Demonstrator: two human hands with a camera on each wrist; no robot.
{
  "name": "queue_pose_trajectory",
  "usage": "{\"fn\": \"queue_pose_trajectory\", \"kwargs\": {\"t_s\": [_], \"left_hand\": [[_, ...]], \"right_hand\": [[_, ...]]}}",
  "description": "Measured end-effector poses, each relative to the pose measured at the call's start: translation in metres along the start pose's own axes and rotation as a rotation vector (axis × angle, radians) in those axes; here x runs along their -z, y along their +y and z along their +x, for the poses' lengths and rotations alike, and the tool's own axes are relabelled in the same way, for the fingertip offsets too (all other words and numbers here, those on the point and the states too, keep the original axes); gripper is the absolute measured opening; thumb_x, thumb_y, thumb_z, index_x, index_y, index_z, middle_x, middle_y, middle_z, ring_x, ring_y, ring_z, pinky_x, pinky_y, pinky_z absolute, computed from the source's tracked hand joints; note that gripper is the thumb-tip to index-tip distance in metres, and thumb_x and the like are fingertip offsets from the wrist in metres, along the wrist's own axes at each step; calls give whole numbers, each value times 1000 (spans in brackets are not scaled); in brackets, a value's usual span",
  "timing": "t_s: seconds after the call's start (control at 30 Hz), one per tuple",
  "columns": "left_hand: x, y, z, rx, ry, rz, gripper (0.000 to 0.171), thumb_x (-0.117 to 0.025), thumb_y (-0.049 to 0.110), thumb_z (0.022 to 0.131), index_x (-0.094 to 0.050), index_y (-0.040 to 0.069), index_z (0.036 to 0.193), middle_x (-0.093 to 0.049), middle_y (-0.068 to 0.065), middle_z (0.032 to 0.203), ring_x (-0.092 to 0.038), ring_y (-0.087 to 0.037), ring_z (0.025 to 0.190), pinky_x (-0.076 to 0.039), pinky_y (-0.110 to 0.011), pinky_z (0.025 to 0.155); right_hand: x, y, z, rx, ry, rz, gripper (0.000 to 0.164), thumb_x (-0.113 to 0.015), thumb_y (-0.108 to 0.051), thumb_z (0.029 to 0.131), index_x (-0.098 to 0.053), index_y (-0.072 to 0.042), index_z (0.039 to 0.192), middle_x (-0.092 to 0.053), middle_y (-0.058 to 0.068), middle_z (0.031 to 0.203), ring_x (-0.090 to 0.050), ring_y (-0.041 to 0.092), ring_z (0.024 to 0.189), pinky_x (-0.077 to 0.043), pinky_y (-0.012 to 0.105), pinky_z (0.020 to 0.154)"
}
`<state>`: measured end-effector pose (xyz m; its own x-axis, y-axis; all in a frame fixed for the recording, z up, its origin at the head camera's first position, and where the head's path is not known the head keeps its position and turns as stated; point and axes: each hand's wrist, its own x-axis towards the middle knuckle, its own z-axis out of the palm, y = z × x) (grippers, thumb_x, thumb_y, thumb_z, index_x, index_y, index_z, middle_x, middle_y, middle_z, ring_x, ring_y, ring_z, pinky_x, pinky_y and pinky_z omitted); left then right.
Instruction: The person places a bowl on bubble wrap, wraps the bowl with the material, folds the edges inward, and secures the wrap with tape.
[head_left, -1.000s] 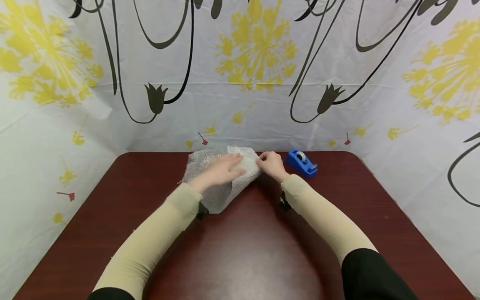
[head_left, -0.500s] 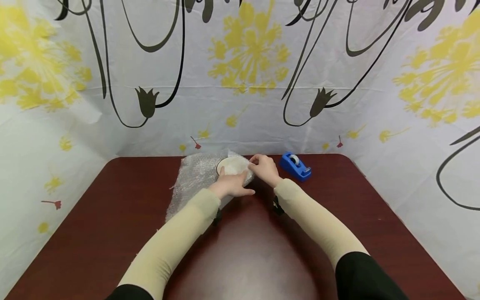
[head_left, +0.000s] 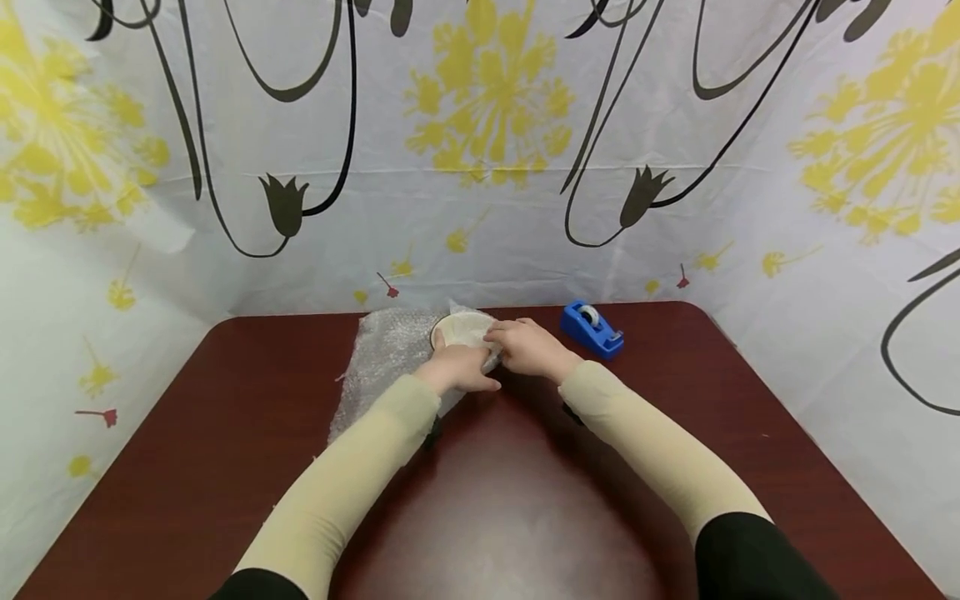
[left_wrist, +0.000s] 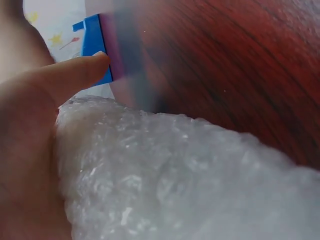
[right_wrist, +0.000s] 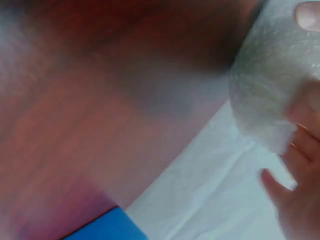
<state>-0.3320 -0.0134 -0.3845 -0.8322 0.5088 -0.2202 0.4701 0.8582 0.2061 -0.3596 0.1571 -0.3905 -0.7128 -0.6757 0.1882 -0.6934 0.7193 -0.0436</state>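
A round off-white dish, seemingly a bowl (head_left: pixel 465 327) with a thin dark rim, sits partly wrapped in bubble wrap (head_left: pixel 399 335) at the table's back. My left hand (head_left: pixel 456 367) holds its near side, a finger reaching over the rim and the thumb stretched out to the right. The left wrist view has that thumb straight above the wrapped outer wall. At the dish's right edge, my right hand (head_left: pixel 527 347) has bent fingers at the wrap and appears to pinch it by the rim. Those fingers (right_wrist: pixel 306 107) are blurred in the right wrist view, so their exact contact is unclear.
A blue tape dispenser (head_left: pixel 592 327) with a roll of tape stands right of my right hand, near the back edge. The dark red-brown table (head_left: pixel 525 500) meets a patterned cloth backdrop (head_left: pixel 480 242) behind and at both sides.
My left hand has moved from across the bubble wrap to the dish's near rim, and the wrap has fallen back left, uncovering the dish. My right hand has shifted slightly left along the rim.
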Motion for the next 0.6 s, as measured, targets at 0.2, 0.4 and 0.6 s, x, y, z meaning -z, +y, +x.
{"fn": "queue_pose_trajectory", "kwargs": {"t_s": [0.2,0.4,0.6], "left_hand": [[3,1,5,-3,21,-10,64,-63,49,91,-46,20,146,-60,1,132,-55,-26,121,8,-68,107],[1,-4,6,-95,-9,-89,55,-60,48,93,-54,19,139,-58,-1,134,-54,-23,121,-3,-64,111],[16,-29,-4,-220,81,-265,24,-63,32,94,-68,11,84,-57,4,71,-48,-9,62,-44,-26,66]], "right_hand": [[4,-5,8,52,-77,-33,17,-68,0,84,-73,-10,97,-66,4,97,-63,21,96,-36,51,106],[-5,-9,6,46,-90,-12,16,-69,1,83,-65,-13,74,-62,-1,76,-57,16,71,-46,44,94],[-9,-13,13,62,-95,-53,23,-69,4,81,-63,-15,68,-58,-3,71,-61,18,76,-35,55,105]]}}
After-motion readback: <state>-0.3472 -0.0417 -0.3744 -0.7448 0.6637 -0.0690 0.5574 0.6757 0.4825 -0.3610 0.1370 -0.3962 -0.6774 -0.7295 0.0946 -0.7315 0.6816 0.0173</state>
